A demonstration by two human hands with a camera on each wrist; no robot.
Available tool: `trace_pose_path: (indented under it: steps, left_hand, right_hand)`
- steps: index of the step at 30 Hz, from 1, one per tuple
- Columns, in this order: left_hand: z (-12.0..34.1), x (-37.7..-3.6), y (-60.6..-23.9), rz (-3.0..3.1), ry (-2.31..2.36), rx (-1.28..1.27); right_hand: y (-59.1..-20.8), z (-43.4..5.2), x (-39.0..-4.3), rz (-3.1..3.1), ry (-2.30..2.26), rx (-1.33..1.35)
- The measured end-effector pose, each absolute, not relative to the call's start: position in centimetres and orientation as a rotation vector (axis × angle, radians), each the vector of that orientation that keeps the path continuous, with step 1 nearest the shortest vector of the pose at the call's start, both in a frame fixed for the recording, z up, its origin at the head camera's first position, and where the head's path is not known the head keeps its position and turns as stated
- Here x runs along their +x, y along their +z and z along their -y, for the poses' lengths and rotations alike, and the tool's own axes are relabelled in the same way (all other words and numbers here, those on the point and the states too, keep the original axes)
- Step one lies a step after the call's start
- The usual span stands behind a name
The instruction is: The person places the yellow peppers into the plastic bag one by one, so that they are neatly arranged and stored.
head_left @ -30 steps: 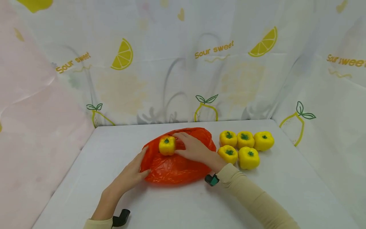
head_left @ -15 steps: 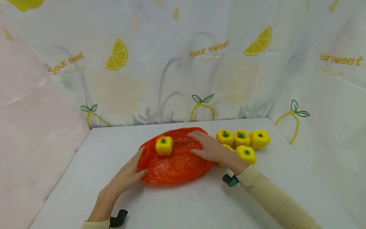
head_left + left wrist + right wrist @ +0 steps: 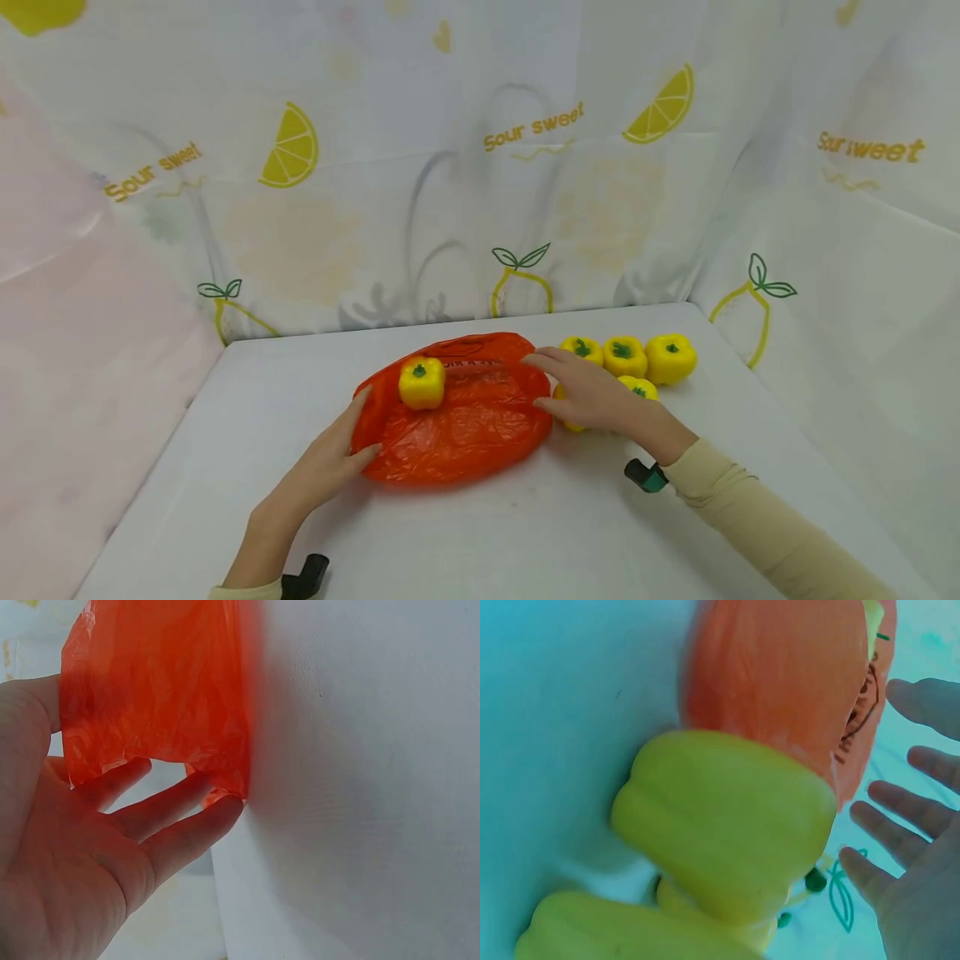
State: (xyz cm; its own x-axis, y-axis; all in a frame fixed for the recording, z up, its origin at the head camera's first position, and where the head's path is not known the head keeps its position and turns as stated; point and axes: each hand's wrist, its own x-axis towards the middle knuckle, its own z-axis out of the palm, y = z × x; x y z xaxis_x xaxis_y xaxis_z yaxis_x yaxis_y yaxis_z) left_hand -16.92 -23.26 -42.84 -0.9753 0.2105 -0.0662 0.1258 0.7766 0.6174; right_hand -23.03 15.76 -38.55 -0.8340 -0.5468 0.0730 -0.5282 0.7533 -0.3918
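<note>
A crinkled red plastic bag (image 3: 465,442) with dark print lies on the table. One yellow bell pepper (image 3: 422,385) sits at its left; I cannot tell whether it is inside or on top. My left hand (image 3: 322,458) touches the bag's left edge, thumb on the near side. In the left wrist view its fingers (image 3: 187,840) are spread and mostly straight against the red plastic (image 3: 165,682). At the bag's right edge, my right hand (image 3: 592,393) reaches over a yellow bell pepper (image 3: 727,817), fingers extended and holding nothing. It partly hides the front peppers in the head view.
Several more yellow bell peppers (image 3: 671,358) stand grouped at the right of the white table (image 3: 487,542). A white lemon-print curtain (image 3: 420,208) hangs along the back edge and right side, with a pinkish one (image 3: 97,375) on the left.
My right hand has let go of the pepper at the bag and moved right, to above the grouped peppers. My left hand stays at the bag's left edge. The head view has shifted slightly.
</note>
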Motion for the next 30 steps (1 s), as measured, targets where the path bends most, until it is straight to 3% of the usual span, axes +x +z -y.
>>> trace_pose_path:
  steps: [18,30]
  left_hand:
    - [23.4,-16.9,-42.9,-2.834,0.984,0.271]
    - [23.4,-16.9,-43.1,-2.829,0.991,0.267]
  right_hand:
    - [-38.7,-19.8,-22.2,-2.951,-0.264,-0.915]
    - [-39.2,-19.9,-22.5,-2.832,-0.292,-0.929]
